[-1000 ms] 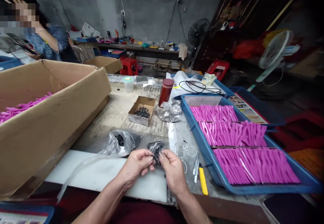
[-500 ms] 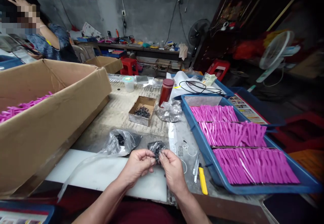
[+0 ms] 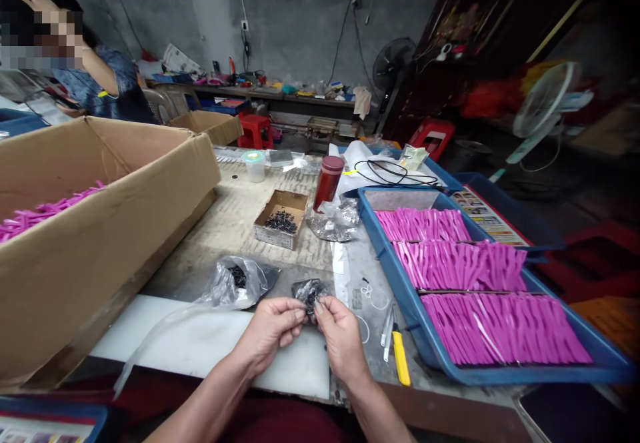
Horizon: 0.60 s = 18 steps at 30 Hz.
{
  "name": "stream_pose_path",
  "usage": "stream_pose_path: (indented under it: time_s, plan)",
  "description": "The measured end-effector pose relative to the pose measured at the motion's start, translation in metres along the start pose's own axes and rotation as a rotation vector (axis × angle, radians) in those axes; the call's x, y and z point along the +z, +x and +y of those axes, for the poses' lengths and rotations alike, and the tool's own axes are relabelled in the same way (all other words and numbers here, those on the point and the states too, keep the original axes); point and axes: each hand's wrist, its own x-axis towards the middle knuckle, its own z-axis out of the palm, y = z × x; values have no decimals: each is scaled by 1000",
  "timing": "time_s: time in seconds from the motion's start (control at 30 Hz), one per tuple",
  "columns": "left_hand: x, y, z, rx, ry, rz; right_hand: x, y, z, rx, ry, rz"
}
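Note:
Over the right end of a white board point(image 3: 200, 343), both hands pinch the near edge of a small clear plastic bag point(image 3: 309, 289) with black pieces inside. My left hand point(image 3: 273, 333) is closed on its left side, thumb against forefinger. On the other side my right hand point(image 3: 340, 336) grips the plastic in the same way. An opened plastic bag point(image 3: 240, 279) of black parts lies just to the left, its long loose end trailing over the board. Beyond the hands stands a small cardboard box point(image 3: 275, 236) of dark screw-like pieces.
A blue tray point(image 3: 415, 326) of pink strips in rows stands at the right, a yellow-handled tool point(image 3: 400, 356) beside it. On the left is a large cardboard box point(image 3: 115, 223) with pink pieces. A red jar point(image 3: 329, 183) stands farther back. Another person point(image 3: 107, 89) sits at far left.
My hands stay at the small bag, with only a slight shift of the left fingers. At far left the other person's arm has moved slightly.

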Motion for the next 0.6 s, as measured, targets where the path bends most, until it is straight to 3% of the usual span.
stream_pose_path:
  time_s: [0.23,0.6]
  plan:
    - [-2,1,-3,31,-81,-78,0,-1,2,14,10,16]
    - [0,4,-13,46,-105,-50,2,-2,2,-59,-99,43]
